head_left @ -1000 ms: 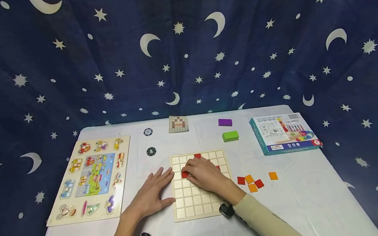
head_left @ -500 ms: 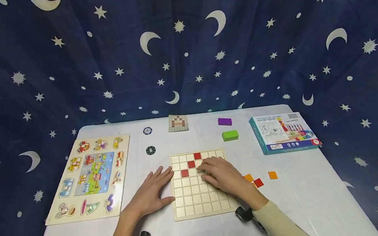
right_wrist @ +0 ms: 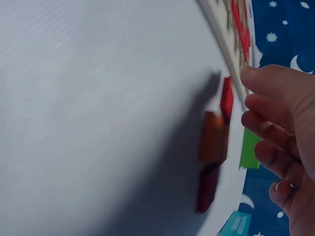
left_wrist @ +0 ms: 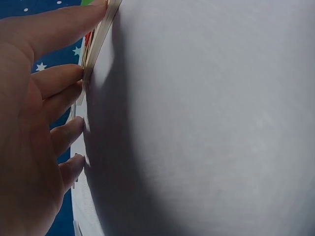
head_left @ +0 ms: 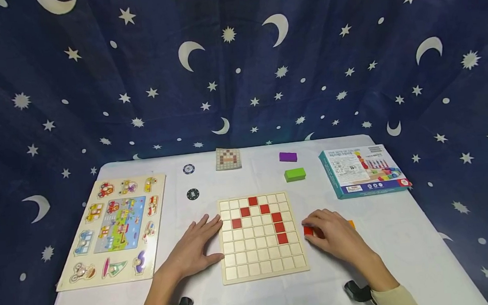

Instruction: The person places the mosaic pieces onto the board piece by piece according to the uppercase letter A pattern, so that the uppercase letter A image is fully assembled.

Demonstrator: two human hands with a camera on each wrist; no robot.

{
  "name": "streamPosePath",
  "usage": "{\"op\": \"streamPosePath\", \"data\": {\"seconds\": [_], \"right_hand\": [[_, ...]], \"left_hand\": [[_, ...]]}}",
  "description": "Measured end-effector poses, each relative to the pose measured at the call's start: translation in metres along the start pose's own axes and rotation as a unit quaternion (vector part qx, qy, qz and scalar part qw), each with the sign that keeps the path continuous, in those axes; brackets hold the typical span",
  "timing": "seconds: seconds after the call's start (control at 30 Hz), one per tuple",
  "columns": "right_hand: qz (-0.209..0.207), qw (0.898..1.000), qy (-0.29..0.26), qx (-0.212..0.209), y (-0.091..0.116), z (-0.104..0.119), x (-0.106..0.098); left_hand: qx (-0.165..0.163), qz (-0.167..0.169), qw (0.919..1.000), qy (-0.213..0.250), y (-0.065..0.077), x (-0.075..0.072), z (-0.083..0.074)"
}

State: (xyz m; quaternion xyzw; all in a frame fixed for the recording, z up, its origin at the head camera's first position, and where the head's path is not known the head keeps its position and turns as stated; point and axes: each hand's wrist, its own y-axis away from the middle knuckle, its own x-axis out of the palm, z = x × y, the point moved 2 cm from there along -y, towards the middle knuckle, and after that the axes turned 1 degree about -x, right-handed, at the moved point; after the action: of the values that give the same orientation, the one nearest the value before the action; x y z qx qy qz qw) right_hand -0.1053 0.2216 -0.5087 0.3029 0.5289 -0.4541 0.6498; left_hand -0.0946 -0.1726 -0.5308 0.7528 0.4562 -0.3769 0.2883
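A square wooden grid board lies on the table, with several red tiles set in its squares. My left hand lies at the board's left edge, fingers spread. In the left wrist view its thumb and fingertips come right at that edge. My right hand is over the loose tiles to the right of the board, thumb and fingertips around a red tile. The right wrist view has this red tile, an orange tile and a darker red one lying below the loosely bent fingers, with nothing pinched.
Behind the board are a pattern card, two poker chips, a green block and a purple block. A wooden vehicle puzzle lies on the left. A teal game box lies at the back right.
My right hand has moved right, from over the board's tiles to the loose tiles beside it, uncovering the red tiles on the board. The left hand has stayed at the board's left edge.
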Motion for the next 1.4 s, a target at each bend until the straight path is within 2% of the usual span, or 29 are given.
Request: {"op": "streamPosePath", "data": {"seconds": [0.3,0.63,0.77,1.07,1.23,1.4], "right_hand": [[0.012,1.000,0.011,0.012,0.008,-0.008,0.009],[-0.009,1.000,0.004,0.016,0.006,-0.006,0.010],[-0.026,1.000,-0.003,0.008,-0.002,-0.001,0.009],[-0.031,0.998,-0.039,-0.033,-0.035,0.041,0.010],[-0.032,0.996,-0.051,-0.070,-0.050,0.068,0.019],[-0.012,0.993,-0.062,-0.101,-0.063,0.094,0.029]], "left_hand": [[-0.004,0.004,1.0000,0.004,0.000,0.002,0.001],[0.002,-0.007,0.9999,-0.009,0.001,0.002,0.002],[0.001,-0.006,0.9999,-0.008,0.001,0.001,0.003],[0.008,-0.013,0.9999,-0.006,0.001,0.000,0.002],[0.005,-0.008,0.9999,-0.006,0.000,0.000,0.002],[-0.001,-0.003,1.0000,-0.004,-0.001,0.001,0.002]]}}
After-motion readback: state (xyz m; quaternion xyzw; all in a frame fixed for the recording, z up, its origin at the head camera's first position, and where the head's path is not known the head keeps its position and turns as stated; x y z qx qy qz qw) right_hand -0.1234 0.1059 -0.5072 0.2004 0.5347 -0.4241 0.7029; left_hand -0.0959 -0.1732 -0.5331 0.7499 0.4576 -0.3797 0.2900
